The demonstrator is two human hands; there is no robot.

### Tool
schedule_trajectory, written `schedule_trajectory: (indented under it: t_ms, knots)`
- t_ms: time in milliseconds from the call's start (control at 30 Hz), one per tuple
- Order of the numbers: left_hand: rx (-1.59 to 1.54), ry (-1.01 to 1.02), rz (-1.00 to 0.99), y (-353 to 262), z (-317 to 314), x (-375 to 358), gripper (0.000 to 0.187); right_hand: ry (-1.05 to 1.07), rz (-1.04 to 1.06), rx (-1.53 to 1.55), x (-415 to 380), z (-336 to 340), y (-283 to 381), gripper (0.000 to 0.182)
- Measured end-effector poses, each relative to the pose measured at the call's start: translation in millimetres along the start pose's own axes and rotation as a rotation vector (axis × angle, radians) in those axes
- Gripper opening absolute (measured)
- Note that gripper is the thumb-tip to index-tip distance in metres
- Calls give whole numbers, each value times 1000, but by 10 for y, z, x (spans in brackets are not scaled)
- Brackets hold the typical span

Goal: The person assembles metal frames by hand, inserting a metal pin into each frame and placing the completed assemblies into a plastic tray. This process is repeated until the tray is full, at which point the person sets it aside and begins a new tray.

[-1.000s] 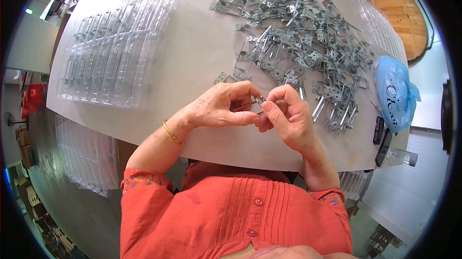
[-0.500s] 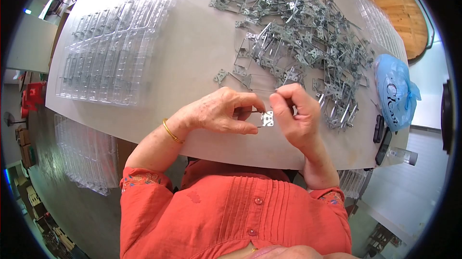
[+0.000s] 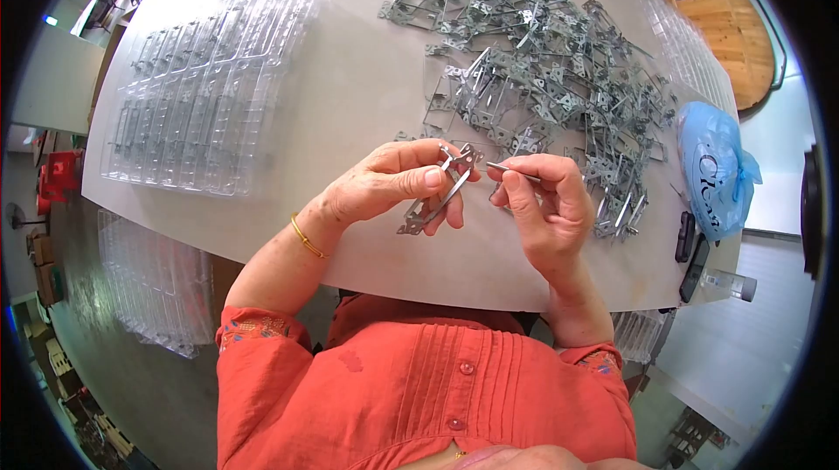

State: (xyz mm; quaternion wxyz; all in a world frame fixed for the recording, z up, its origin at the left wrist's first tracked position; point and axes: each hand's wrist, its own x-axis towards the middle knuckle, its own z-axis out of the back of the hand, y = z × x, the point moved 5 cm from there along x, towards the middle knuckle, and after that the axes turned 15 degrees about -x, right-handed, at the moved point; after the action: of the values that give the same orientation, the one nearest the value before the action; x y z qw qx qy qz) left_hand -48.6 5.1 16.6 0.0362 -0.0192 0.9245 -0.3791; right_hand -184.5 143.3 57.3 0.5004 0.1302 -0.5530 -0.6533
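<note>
My left hand point(image 3: 393, 182) is closed on a metal bracket frame point(image 3: 449, 190), thumb on top of it, the frame slanting from upper right to lower left. Just to the right, my right hand point(image 3: 546, 203) pinches a thin metal rod point(image 3: 511, 172) between thumb and forefinger. The rod's tip points at the upper end of the frame; whether they touch I cannot tell. Beyond my hands lies a large heap of similar metal brackets point(image 3: 559, 77) on the pale table point(image 3: 350, 59).
Stacked clear plastic trays point(image 3: 192, 112) holding metal parts lie at the left. At the right are a blue plastic bag point(image 3: 715, 169), dark objects point(image 3: 695, 265), a clear bottle point(image 3: 730, 283) and another clear tray point(image 3: 690, 42). More trays point(image 3: 157, 273) sit below the table's left edge.
My left hand has turned the bracket frame, so its long sides now show at a slant. My right hand's fingers have opened out somewhat, and the rod in them now points left.
</note>
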Motion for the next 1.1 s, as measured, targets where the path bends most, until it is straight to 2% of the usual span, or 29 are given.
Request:
schedule_trajectory:
  t_ms: [133,200,300,633,733,800,833,900,933,1000,1100]
  knots:
    - [-12,11,11,12,-12,-6,61,-24,54,-97,-2,-20,11,15]
    - [-5,29,46,23,-8,-15,51,-47,107,-127,-5,-24,9,16]
    - [8,26,3,12,-17,-7,61,-37,174,-240,-2,-5,34,17]
    - [23,62,13,-9,-46,-2,60,-82,429,-391,50,-43,173,23]
    - [39,19,-19,-26,-33,-1,56,-46,325,-414,40,-57,176,22]
    - [154,-20,-14,-33,-1,-4,54,3,138,-341,35,-67,100,21]
    - [154,-19,-13,-51,-13,-9,54,3,138,-341,30,-47,116,21]
    - [239,-100,25,-91,-8,-28,53,205,-256,-166,26,-57,-26,23]
    - [240,-101,25,-98,2,-36,53,205,-256,-165,50,-39,9,23]
    - [266,-91,52,-93,24,-38,53,393,-456,24,35,-99,-20,27]
    - [379,-28,20,-13,75,-16,55,495,-520,203,26,-96,-43,28]
